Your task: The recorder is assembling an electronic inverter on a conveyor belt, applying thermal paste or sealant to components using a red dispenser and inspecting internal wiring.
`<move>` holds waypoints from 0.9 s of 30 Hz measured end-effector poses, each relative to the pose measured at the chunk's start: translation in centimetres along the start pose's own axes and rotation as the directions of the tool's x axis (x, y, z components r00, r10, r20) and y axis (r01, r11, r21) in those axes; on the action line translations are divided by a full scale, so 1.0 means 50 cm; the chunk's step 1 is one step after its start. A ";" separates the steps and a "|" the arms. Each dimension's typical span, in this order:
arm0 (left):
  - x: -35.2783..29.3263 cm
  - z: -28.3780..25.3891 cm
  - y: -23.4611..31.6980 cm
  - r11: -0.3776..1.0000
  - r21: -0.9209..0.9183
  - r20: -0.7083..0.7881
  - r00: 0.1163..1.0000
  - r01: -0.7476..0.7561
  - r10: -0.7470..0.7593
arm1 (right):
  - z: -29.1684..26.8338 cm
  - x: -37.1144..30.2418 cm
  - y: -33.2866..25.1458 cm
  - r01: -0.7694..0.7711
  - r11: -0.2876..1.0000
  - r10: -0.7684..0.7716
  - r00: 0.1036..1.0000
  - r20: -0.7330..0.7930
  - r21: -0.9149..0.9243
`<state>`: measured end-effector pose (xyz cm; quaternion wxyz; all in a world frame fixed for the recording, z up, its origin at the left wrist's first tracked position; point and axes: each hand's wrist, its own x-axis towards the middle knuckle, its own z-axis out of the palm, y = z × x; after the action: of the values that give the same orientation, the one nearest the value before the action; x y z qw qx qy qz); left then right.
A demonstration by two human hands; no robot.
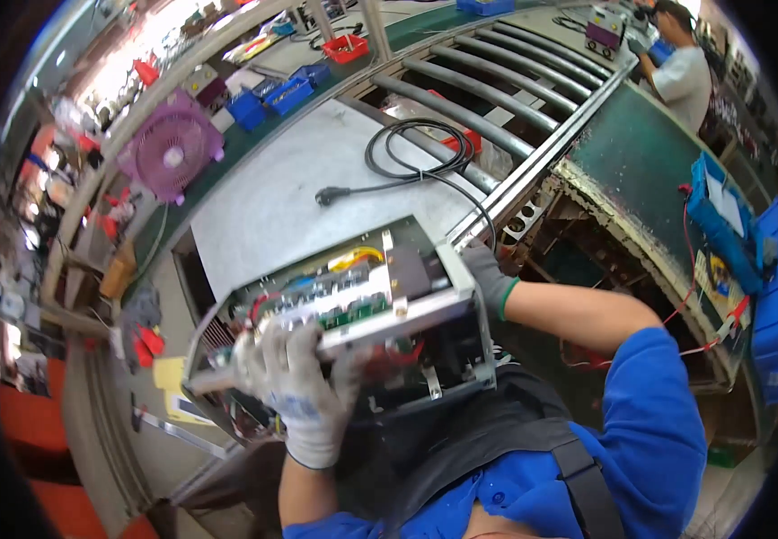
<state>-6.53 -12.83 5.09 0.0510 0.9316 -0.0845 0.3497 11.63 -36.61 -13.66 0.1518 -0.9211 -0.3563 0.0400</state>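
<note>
Open metal case: it sat in the middle, tipped, its near side close to your dark apron. The case maybe leaned so you could see in.
Left glove: your left hand was bent over the front rail at 7 o'clock, seeming clamped on it, likely to keep the case steady. The fingertips were blurry.
Right glove: your right hand was at the 2 o'clock corner, maybe to prop it. Its fingers were hidden, so I can't tell if they gripped.
Black cord: it lay looped at 12 o'clock on the metal sheet, in the way there.
Rollers: the roller conveyor ran off at 1 o'clock.
Pink-purple fan: it stood near 11 o'clock.
</note>
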 end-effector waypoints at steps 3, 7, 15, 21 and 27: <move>0.003 0.039 -0.039 0.992 0.032 0.095 0.988 0.118 -0.121 | 0.033 -0.011 -0.009 -0.072 0.958 0.089 0.995 0.048 -0.279; -0.058 0.021 -0.032 0.995 0.041 0.064 0.993 0.095 -0.098 | -0.008 0.007 0.024 -0.144 0.965 -0.020 0.792 0.611 0.218; -0.017 0.026 -0.051 0.993 -0.063 0.150 0.985 0.101 -0.091 | -0.006 -0.018 -0.051 0.120 0.966 -0.107 0.992 0.069 -0.228; -0.047 0.005 -0.010 1.000 0.014 -0.035 0.999 -0.025 0.026 | -0.024 -0.001 -0.005 -0.120 0.970 -0.021 0.821 0.570 0.209; -0.061 0.019 -0.032 0.997 0.000 0.046 0.996 0.071 -0.071 | -0.021 0.018 0.008 -0.079 0.993 0.012 0.814 0.581 0.090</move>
<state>-7.86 -11.02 2.31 0.0622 0.9417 -0.0529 0.3263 12.74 -36.53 -12.74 0.0857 -0.8637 -0.3608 0.3414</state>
